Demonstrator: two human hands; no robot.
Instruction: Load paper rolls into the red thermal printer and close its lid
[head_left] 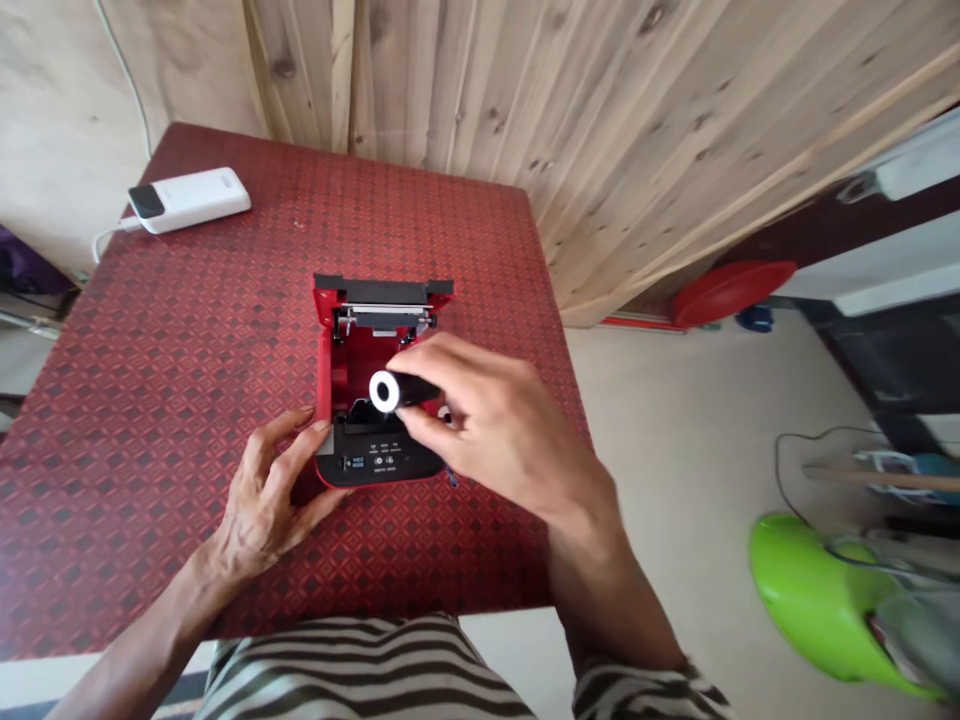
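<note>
1. The right hand (502,430) is above the open compartment of a red thermal receipt printer (352,350). Its fingers (442,425) are closed around a black paper roll (397,390), with the roll's white core facing left.
2. The roll is held over the compartment's near part, not seated in it. Whether it touches the printer cannot be told, as the hand hides part of the view.
3. The left hand (262,500) is at the printer's near left corner. Its fingers (289,440) are slightly spread and loosely curved, touching the casing without a clear grip.
4. The printer sits near the middle of the surface (150,420), a red patterned tabletop. Its black lid (382,290) stands open at the far side, and the red interior walls show. A black control panel (379,460) faces up at the near end.
5. A white power bank (191,198) lies near the surface's far left corner, well apart from the printer, with a white cable (112,230) running from it over the edge.
6. A red plastic basin (731,292) and a green plastic seat (810,610) are on the floor (697,430) to the right.
</note>
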